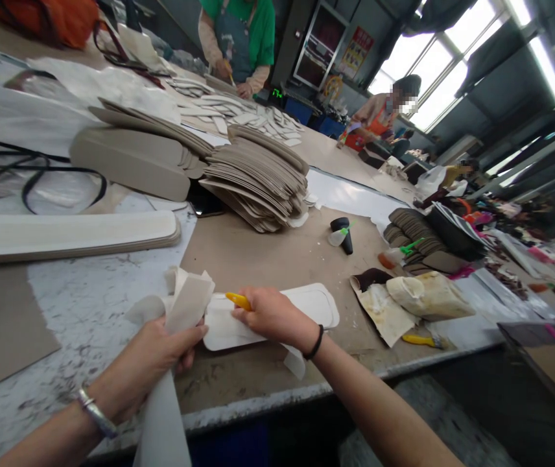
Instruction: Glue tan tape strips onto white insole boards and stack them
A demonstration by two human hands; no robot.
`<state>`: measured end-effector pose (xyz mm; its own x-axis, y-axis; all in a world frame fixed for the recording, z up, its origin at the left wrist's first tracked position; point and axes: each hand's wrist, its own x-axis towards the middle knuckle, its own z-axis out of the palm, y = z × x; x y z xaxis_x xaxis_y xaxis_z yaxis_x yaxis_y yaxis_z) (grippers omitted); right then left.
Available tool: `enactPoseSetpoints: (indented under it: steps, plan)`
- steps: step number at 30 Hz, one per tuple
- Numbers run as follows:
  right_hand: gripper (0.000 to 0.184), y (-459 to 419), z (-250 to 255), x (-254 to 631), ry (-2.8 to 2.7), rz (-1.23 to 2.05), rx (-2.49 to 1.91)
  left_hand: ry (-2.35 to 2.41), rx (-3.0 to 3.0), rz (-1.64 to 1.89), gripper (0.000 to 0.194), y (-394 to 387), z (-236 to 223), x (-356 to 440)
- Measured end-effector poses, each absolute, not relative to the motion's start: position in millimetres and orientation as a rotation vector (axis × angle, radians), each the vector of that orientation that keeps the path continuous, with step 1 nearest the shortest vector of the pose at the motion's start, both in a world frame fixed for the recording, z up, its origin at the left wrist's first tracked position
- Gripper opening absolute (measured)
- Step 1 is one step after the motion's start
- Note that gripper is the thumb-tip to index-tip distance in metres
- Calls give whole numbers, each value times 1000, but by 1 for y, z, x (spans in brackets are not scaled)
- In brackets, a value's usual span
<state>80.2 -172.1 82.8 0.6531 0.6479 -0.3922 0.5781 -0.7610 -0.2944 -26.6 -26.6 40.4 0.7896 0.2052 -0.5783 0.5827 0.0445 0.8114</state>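
Note:
My left hand (148, 363) is closed round a bunch of white backing strips (187, 301) that stick up from the fist and trail down over the table edge. My right hand (270, 314) grips a yellow-handled tool (237, 300) and rests on a flat white rounded panel (307, 305) lying on brown paper near the front edge. A black band is on my right wrist, a silver bracelet on my left.
Stacks of beige cut panels (258, 178) and long padded pieces (131, 162) fill the middle of the table (87, 305). A glue-stained cloth (428, 295), a second yellow tool (418, 339) and small bottles (340, 235) lie to the right. Other people work at the far end.

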Motion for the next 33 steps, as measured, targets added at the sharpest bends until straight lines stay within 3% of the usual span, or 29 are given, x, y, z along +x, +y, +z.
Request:
enactPoseSetpoints:
  steps: [13,19,24,33]
  plan:
    - [25,-173,84,71,-1106,631,-2805,630,1697,-285,49,-27,29,-18]
    - [19,-238,108,71,-843,675,-2945,650,1668,-284,50,-29,26,-19]
    - [16,-287,109,76,-553,454,-3058,657,1674,-346,51,-28,24,-19]
    - [20,-281,90,85,-544,263,-3309,711,1827,-325,59,-14,-12,-22]
